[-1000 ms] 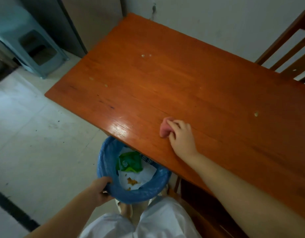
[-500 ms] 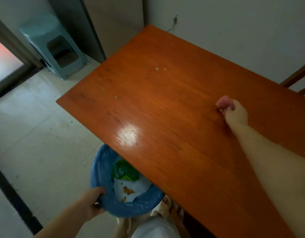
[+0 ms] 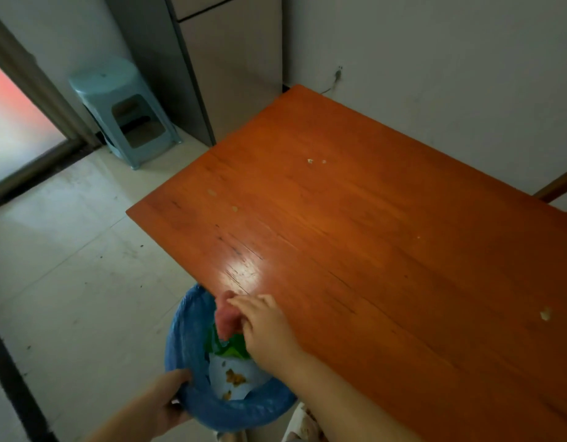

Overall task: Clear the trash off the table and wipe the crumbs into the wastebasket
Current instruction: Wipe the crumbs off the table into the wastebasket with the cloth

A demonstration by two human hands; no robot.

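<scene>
My right hand point(image 3: 267, 330) grips a pink cloth point(image 3: 226, 317) at the near edge of the orange wooden table point(image 3: 387, 250); the cloth hangs past the edge, over the wastebasket point(image 3: 192, 346). The basket is lined with a blue bag and holds a green wrapper point(image 3: 232, 349) and white paper with brown crumbs point(image 3: 232, 376). My left hand point(image 3: 167, 400) holds the basket's near rim, just below the table edge. Pale crumbs lie on the table: two at the far middle point(image 3: 310, 161), two near the left edge point(image 3: 234, 208), one at the right point(image 3: 545, 314).
A light blue plastic stool point(image 3: 122, 110) stands on the pale tiled floor at the back left, beside a grey cabinet point(image 3: 231, 59). A white wall runs behind the table. A wooden chair part point(image 3: 559, 183) shows at the right edge. A doorway is at the far left.
My right hand swept the pink cloth from the table's right part back to the near edge, over the wastebasket. My left hand stayed on the basket's rim. The view tilted up.
</scene>
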